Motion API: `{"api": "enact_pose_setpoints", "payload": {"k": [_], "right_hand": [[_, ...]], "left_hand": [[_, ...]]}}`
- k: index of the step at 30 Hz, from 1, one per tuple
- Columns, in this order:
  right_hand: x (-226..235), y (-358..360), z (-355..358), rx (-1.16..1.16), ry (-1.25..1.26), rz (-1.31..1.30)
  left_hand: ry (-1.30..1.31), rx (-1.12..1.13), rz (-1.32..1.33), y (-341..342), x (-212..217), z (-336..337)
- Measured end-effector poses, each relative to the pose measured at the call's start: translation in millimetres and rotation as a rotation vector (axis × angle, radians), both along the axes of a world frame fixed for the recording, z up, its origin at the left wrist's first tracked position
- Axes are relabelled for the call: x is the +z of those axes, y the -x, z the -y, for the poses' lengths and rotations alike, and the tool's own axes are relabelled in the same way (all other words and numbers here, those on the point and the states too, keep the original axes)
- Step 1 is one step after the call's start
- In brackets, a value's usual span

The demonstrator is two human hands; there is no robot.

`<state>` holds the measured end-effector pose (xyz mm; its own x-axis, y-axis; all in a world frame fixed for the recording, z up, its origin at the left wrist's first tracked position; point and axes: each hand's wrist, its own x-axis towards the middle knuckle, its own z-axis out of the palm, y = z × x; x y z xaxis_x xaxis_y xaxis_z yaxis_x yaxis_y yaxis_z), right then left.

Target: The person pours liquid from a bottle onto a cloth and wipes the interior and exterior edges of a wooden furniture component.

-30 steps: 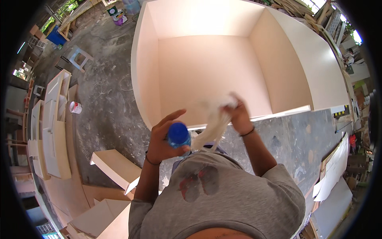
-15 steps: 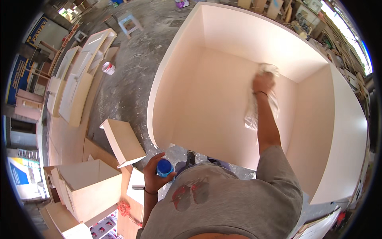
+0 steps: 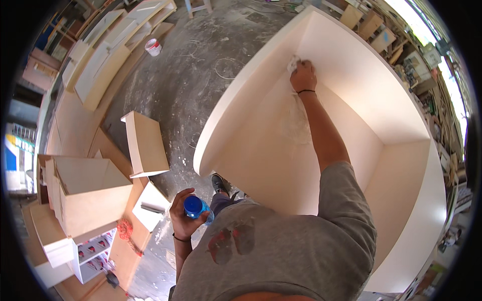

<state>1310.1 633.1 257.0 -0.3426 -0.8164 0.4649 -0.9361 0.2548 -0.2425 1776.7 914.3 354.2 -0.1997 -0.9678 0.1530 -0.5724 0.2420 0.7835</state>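
Mid-wipe: right hand (image 3: pixel 303 76) presses a white rag (image 3: pixel 296 108) into the cabinet (image 3: pixel 351 75) corner, left hand (image 3: pixel 185 216) grips a blue-capped bottle (image 3: pixel 197 207); probably more corner rubbing next.

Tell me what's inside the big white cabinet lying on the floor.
Inside the cabinet only the right hand shows, pressing a white cloth against the inner corner. The surface beneath cloth and arm is hidden.

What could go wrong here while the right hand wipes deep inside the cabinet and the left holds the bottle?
The right hand presses the white cloth into the far corner of the large white cabinet at full stretch, so balance may suffer. The left hand holds the blue-capped bottle low and out of sight, so its grip could slip or tip it. Loose boxes near the shoe are a trip hazard.
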Motion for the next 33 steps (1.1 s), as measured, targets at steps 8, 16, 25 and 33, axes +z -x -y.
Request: {"api": "enact_pose_setpoints", "payload": {"k": [8,16,25,33], "right_hand": [[38,50,26,0.567,-0.699,0.294],[11,10,13,0.144,-0.370,-0.209],[-24,-166,-145,0.392,-0.214,0.082],[62,-199,-245,0.763,-0.414,1.138]], "left_hand": [[-0.022,0.135,0.024,-15,-12,-27],[0.019,0.162,0.004,-21,-14,-27],[-0.027,0.181,-0.086,-29,-23,-37],[-0.160,0.174,-0.283,-43,-22,-24]]}}
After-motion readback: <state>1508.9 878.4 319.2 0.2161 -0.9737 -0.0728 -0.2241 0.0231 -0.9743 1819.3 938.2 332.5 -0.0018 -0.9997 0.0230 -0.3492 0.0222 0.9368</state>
